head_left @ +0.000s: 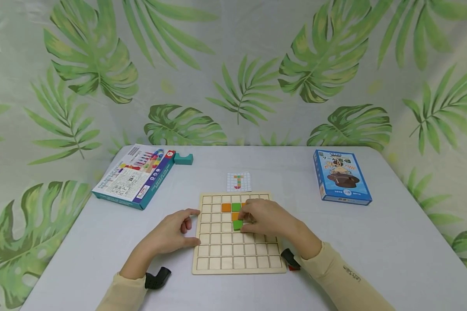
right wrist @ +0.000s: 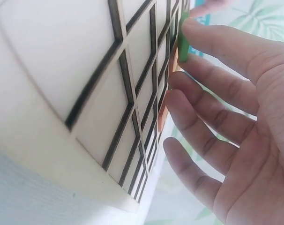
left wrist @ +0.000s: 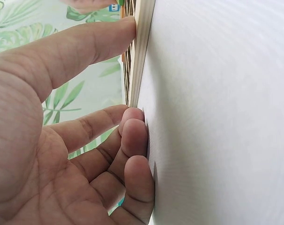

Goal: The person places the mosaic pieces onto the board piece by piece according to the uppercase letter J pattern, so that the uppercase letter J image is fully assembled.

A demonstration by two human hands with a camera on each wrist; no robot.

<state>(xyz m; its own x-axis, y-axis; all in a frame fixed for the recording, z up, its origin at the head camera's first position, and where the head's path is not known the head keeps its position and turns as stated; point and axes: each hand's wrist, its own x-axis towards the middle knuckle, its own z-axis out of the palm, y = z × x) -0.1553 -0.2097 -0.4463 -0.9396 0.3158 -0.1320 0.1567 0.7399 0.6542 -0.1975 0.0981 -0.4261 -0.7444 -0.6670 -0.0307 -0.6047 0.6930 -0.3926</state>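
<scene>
A wooden grid board [head_left: 222, 250] lies on the table. In its upper part sit an orange tile [head_left: 226, 207], a green tile [head_left: 236, 207] and a second orange tile [head_left: 235, 216]; more orange shows partly behind the right hand. My right hand [head_left: 262, 218] pinches another green tile [right wrist: 183, 40] between thumb and index finger, just below the second orange tile; its other fingers are spread loosely. At the board's left edge, my left hand [head_left: 173, 233] touches the rim with thumb and index fingertips, while its remaining fingers bend loosely against the tablecloth.
Behind the board lies a pattern card [head_left: 239, 182] with a coloured figure. A white and teal box [head_left: 134, 177] and a teal block [head_left: 183, 159] are at the left; a blue box [head_left: 342, 177] is at the right. Something red [head_left: 293, 268] shows under the right wrist.
</scene>
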